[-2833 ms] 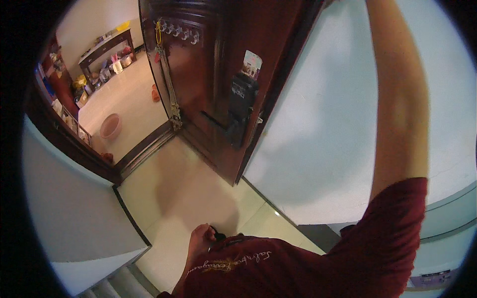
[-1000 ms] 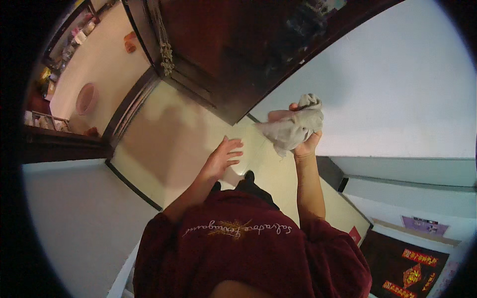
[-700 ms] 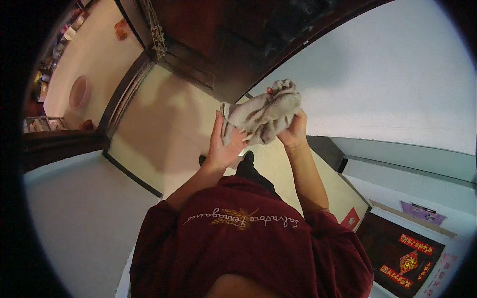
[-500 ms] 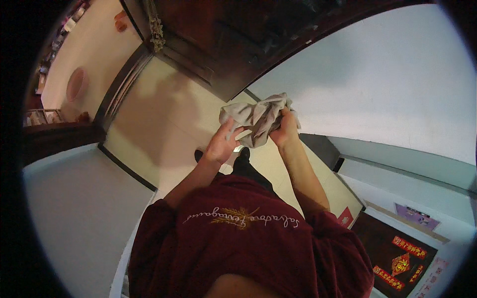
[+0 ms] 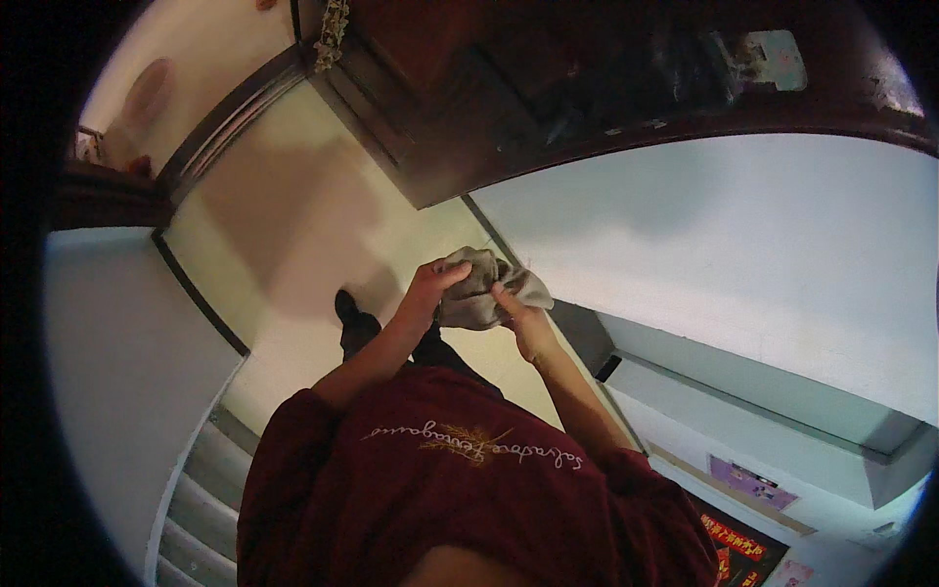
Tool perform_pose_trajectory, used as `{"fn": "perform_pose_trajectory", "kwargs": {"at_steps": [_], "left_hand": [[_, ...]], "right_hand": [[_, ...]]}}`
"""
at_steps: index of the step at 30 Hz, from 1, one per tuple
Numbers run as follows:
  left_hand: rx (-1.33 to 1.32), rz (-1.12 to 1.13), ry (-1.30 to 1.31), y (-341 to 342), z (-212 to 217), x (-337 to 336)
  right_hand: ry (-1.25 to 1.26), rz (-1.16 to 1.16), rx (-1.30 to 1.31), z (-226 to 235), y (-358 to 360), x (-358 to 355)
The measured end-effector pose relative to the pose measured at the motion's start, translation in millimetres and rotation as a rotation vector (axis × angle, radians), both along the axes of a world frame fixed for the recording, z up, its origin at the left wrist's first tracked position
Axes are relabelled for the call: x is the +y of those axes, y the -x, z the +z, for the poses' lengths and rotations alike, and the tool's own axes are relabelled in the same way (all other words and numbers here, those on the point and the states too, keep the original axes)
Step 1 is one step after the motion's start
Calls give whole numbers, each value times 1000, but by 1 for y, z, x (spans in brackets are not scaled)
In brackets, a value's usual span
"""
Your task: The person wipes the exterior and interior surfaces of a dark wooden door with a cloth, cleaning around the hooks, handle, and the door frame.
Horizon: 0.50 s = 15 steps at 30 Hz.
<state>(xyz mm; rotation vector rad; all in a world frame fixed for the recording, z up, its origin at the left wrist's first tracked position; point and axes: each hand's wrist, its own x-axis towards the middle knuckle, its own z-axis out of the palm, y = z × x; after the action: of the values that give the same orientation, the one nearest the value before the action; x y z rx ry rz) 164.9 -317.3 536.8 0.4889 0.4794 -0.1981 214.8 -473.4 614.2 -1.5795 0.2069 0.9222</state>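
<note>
A crumpled grey-beige cloth (image 5: 475, 308) with darker smudges is bunched up in front of my body. My left hand (image 5: 430, 288) grips its left side, the thumb lying across the top. On the cloth's right side my right hand (image 5: 526, 323) is closed round it, thumb pressed on the folds. The fingers of both hands are partly hidden behind the fabric. Part of the cloth sticks out past my right hand.
A dark wooden door (image 5: 469, 88) stands open ahead, a dried bunch hanging at its edge. A doorway threshold (image 5: 235, 117) lies at far left, steps (image 5: 210, 479) at lower left. White walls (image 5: 743, 264) flank the tiled floor (image 5: 284, 215).
Both hands have drawn the cloth closer to my body and folded it into a smaller bundle. My left foot has stepped to the left, and the view has shifted.
</note>
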Motion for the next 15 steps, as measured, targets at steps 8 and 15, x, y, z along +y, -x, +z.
{"fn": "perform_pose_trajectory", "kwargs": {"at_steps": [8,15], "left_hand": [[-452,-11,-635,-24,-5,-36],[-476,439,-1019,-59,75,34]], "right_hand": [[-413,-200,467,9,-12,-6],[-506,-466,-262,96,-67,0]]}}
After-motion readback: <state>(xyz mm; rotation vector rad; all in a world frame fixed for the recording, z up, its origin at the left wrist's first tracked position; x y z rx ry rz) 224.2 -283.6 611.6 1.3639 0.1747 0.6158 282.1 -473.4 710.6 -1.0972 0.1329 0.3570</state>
